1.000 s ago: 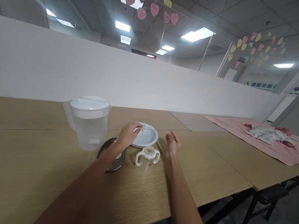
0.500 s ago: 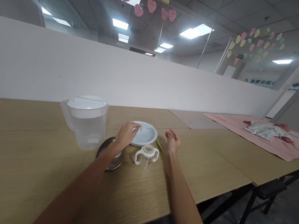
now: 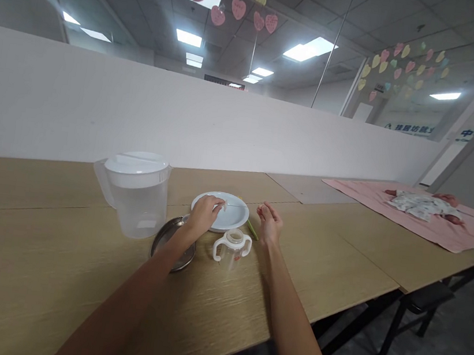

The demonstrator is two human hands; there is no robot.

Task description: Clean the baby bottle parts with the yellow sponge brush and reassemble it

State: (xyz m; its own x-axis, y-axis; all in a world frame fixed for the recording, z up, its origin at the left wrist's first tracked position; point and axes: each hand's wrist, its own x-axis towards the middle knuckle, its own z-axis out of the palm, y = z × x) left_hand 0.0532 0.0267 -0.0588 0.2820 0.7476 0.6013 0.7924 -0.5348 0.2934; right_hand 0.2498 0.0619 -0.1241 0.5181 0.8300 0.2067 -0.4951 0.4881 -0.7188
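My left hand [image 3: 204, 217] is closed in a pinch over the left side of a white bowl [image 3: 231, 223]. Between its fingertips shows a small whitish, translucent piece [image 3: 224, 205], too small to name. To the right of the bowl is my right hand [image 3: 270, 224], raised with its fingers curled and tips together; what they hold, if anything, I cannot make out. A faint thin line crosses the bowl between the hands. In front of the bowl stands a clear baby bottle [image 3: 234, 250] with two white handles and an uncapped top. A metal dish [image 3: 163, 236] lies partly under my left forearm.
A clear pitcher [image 3: 141, 205] with a white lid stands at the left. A green stick-like thing [image 3: 252, 230] lies beside the bowl. On a pink cloth [image 3: 361, 197] at the far right rests a baby doll [image 3: 423, 206]. A black stool [image 3: 422, 298] stands beyond the table's edge.
My right hand has shifted slightly left, towards the bowl, with its fingers curled closer together. My left hand has moved slightly right and keeps its pinch on the whitish piece.
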